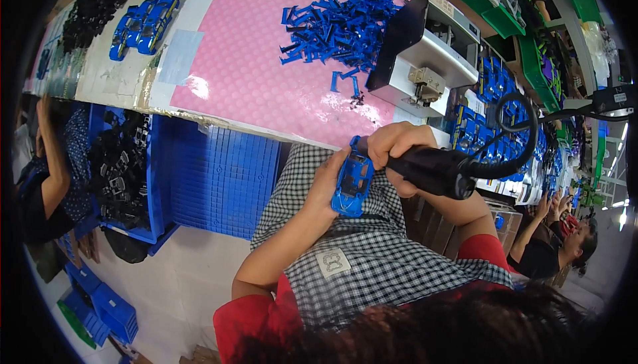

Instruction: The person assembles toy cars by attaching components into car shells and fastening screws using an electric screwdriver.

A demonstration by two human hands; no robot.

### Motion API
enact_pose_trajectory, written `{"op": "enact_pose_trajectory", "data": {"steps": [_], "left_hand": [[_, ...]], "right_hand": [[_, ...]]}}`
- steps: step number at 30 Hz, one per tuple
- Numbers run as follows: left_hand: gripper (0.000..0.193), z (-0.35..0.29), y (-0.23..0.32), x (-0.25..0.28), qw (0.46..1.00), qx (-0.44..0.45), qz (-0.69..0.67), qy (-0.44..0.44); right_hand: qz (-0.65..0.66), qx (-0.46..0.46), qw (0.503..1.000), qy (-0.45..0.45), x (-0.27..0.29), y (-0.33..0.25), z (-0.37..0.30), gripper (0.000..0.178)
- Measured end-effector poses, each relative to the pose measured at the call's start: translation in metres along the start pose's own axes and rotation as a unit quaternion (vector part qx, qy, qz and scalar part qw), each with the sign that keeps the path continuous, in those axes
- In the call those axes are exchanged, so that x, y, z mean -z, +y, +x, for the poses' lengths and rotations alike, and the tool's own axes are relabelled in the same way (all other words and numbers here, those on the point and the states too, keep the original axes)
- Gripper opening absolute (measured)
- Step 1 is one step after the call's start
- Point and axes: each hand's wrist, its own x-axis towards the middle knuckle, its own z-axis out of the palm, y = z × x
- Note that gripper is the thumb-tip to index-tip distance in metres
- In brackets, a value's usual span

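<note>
Holds 1 blue toy car shell (354,184) in the left hand (329,181), over the lap and just off the front edge of the desk (106,75), with fingers closed along the left side and window openings in view. Grips 1 black handheld tool (435,170) in the right hand (402,151), fingers wrapped round the narrower end, close by the far end of the shell. Cannot tell of any contact between tool tip and shell, with fingers in the way. Trails a black coiled cable (530,155) from the tool, off to the right. Wears a checked apron (352,264) and red sleeves (252,314).

Faces a pink mat (246,65) on the desk, bearing a loose heap of small blue parts (345,22), with a few strays nearer. Has a silver metal device (425,55) with a dark panel just right of the heap, and rows of blue shells (490,125) beyond. Has a small group of blue shells (144,25) on the left, near a heap of black parts (103,5). Below the desk, at left, has a blue crate (157,198) holding black pieces (119,171). Farther out, shares the room with 2 co-workers, showing a bare arm (56,165) at left and a dark top (535,254) at right, plus green bins (498,22) at upper right.
</note>
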Motion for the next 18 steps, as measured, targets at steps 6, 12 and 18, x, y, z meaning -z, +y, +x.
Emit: {"op": "enact_pose_trajectory", "data": {"steps": [6, 12, 18], "left_hand": [[0.026, 0.003, -0.003, -0.001, 1.000, -0.010, -0.008, -0.018], [0.031, -0.018, -0.008, 0.004, 0.995, -0.016, 0.078, -0.057], [0.042, -0.040, -0.015, 0.010, 0.823, -0.331, 0.459, -0.053]], "right_hand": [[0.004, 0.032, 0.971, 0.237, -0.014, 0.010, -0.019, 0.056], [0.091, 0.138, 0.902, 0.399, 0.008, -0.031, -0.032, 0.054], [-0.003, 0.161, 0.912, 0.379, 0.005, -0.040, -0.068, 0.059]]}}
